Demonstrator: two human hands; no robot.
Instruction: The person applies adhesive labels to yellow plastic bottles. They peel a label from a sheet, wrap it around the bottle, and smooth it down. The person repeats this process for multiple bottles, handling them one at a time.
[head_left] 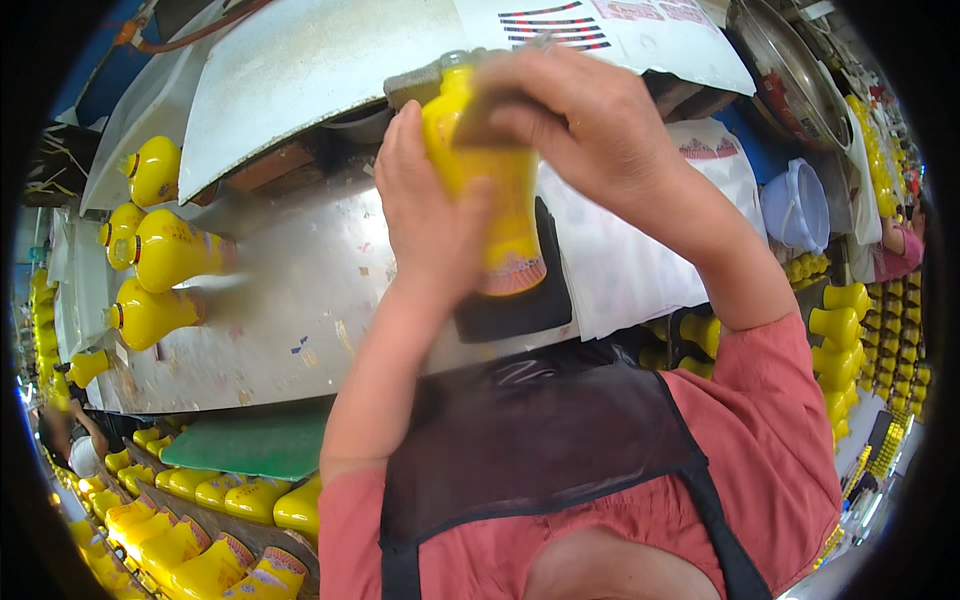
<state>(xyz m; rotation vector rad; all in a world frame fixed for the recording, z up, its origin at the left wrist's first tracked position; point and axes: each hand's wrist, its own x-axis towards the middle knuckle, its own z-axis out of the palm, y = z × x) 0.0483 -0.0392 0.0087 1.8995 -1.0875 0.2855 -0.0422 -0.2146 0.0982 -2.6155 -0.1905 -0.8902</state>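
Note:
A glossy yellow ceramic bottle [512, 215] with a patterned band near its base is tilted over the worktable. My left hand [425, 205] is wrapped round its side. My right hand [600, 115] is closed on a thin brown flat piece [487, 122], blurred by motion, against the bottle's upper part. Its exact kind does not show. Beneath the bottle's base lies a black pad [515, 318]. White decal sheets [625, 255] lie to its right.
Several yellow bottles [175, 250] stand at the table's left. Behind, a white board [310, 75] holds dark printed strips [555, 28]. A pale bucket [795, 205] and a metal basin [790, 75] are at right. More yellow bottles [215, 565] fill racks below left, beside a green board [255, 440].

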